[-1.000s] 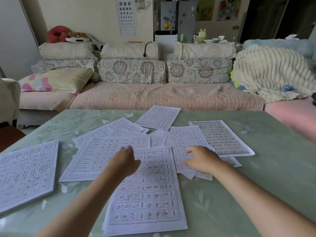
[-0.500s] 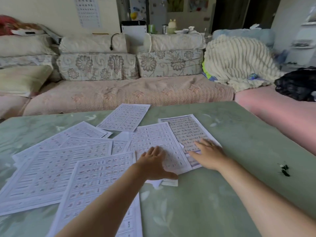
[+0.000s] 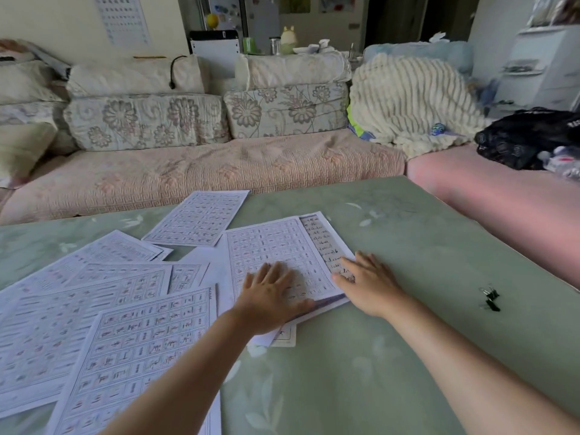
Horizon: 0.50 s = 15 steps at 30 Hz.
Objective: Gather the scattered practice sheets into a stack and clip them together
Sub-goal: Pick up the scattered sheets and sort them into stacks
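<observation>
Your left hand (image 3: 270, 297) lies flat, fingers straight, on the top practice sheet (image 3: 273, 243). Your right hand (image 3: 371, 285), fingers spread, presses that sheet pile's right edge. Other sheets (image 3: 94, 309) lie scattered leftward on the table (image 3: 376, 356); the binder clips (image 3: 490, 299) sit apart, rightward.

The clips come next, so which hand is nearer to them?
Right. The right hand rests at the right edge of the sheets, left of the clips; the left hand lies flat on the sheets, farther left.
</observation>
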Tool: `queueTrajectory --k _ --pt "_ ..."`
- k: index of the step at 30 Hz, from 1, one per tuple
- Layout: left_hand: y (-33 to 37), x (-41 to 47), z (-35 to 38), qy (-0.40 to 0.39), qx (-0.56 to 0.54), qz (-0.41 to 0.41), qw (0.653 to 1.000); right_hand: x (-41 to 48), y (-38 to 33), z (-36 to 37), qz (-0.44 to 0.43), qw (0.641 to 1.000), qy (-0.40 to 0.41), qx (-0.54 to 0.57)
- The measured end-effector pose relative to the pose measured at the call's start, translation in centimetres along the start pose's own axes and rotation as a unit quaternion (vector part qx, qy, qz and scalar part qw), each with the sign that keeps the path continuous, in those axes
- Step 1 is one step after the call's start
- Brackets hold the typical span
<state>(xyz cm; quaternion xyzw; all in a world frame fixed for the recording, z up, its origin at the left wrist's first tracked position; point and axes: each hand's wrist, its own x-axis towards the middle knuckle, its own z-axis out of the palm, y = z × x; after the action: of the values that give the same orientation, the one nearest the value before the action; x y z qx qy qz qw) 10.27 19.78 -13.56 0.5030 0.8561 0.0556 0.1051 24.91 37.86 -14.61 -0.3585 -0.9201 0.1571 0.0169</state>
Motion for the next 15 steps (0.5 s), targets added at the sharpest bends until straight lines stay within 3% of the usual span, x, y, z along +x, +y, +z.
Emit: queueTrajectory --k 5,9,15 --pt "1.0 0.9 -0.1 -0.019 -0.116 0.022 0.993 -0.5 -0.5 -1.5 0.001 0.998 0.04 0.049" --pt "-0.9 1.3 -0.7 0.045 0.0 0.006 0.999 -0.5 -0.9 -2.9 0.026 0.984 0.041 0.169" --pt "-2.3 0.5 -0.1 -0.013 0.005 -0.026 1.0 -0.2 -2.3 -1.8 -0.01 0.996 -0.08 0.036"
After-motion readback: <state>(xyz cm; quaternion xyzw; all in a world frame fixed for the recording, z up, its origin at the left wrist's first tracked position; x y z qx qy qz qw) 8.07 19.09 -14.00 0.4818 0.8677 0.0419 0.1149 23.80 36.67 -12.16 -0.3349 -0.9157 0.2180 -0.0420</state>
